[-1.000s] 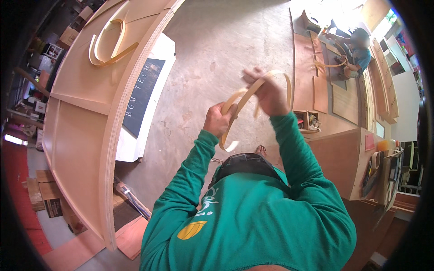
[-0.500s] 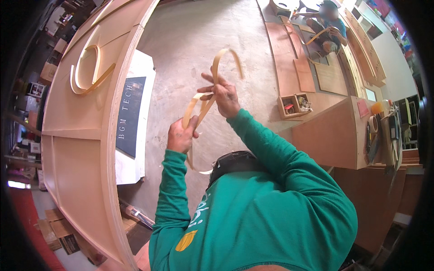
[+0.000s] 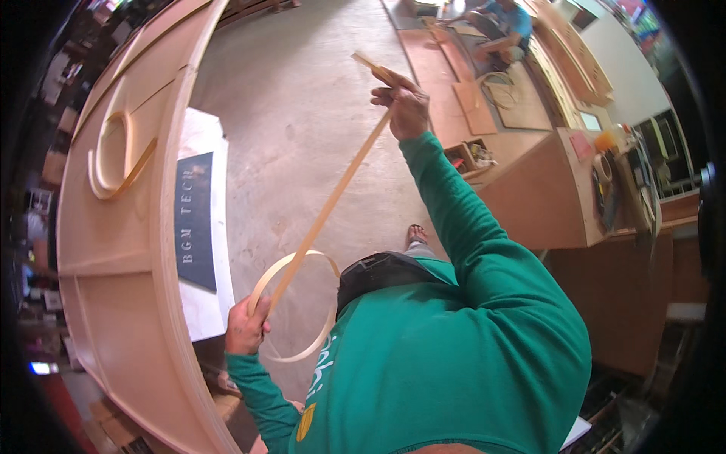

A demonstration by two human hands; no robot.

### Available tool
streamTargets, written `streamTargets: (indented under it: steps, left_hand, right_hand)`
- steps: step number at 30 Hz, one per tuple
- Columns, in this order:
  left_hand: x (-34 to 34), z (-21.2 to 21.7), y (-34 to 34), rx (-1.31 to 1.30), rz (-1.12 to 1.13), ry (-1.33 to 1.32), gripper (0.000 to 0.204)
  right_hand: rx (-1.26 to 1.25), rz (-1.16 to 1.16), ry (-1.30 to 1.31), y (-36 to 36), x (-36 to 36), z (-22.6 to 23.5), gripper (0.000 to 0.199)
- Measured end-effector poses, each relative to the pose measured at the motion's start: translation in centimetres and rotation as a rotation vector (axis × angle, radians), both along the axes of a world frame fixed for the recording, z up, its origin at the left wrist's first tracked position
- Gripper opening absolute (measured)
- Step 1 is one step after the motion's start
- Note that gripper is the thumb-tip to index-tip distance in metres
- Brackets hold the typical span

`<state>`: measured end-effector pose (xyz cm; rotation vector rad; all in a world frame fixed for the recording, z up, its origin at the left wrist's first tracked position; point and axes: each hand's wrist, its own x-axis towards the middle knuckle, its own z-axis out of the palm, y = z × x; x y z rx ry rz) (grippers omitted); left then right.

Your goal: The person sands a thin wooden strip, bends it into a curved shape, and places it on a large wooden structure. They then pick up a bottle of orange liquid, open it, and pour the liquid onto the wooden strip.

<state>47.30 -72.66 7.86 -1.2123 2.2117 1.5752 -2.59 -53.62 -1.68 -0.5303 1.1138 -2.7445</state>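
A long, thin, pale yellow strip of edge banding (image 3: 330, 210) runs between my two hands. My left hand (image 3: 246, 327) is closed on it low at the left, with the thumb pressed along the strip. From there the strip curls round into a large loose loop beside my waist. Up and to the right, my right hand (image 3: 405, 107) pinches the strip close to its far end, and a short piece sticks out past the fingers. Between the hands the strip is nearly straight, slanting up to the right.
A large wooden panel (image 3: 113, 234) on the left carries another curled strip (image 3: 125, 184). Beside it stands a white board with a dark sign (image 3: 198, 219). A co-worker (image 3: 505, 30) sits far right among boards. Near the wooden cabinet (image 3: 529, 193) lies a small parts box (image 3: 470, 155).
My hands have moved apart: the left down and left, the right up and slightly right. The strip between them is drawn straighter, and its loop hangs wider. My view has shifted right.
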Motion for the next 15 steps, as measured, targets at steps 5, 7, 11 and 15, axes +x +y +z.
streamTargets:
  steps: [5, 7, 11, 15]
  left_hand:
    - [2.1, 0.5, -1.4, -0.124, -0.08, -0.014, 0.047]
    - [2.6, -0.1, -2.1, -0.021, -0.029, -0.015, 0.038]
    - [-1.2, 0.6, -2.0, -0.056, -0.156, 0.103, 0.042]
    - [-7.9, 1.8, -1.1, -0.131, -0.305, 0.122, 0.046]
  right_hand:
    - [-0.048, -0.138, 0.092, 2.0, -4.3, 0.6, 0.044]
    - [0.358, -0.59, 0.162, 4.2, -7.7, 2.1, 0.045]
    - [1.394, -0.567, 0.519, 8.0, -3.0, 7.1, 0.044]
    - [0.766, 0.771, 1.072, 0.6, 11.5, 4.7, 0.03]
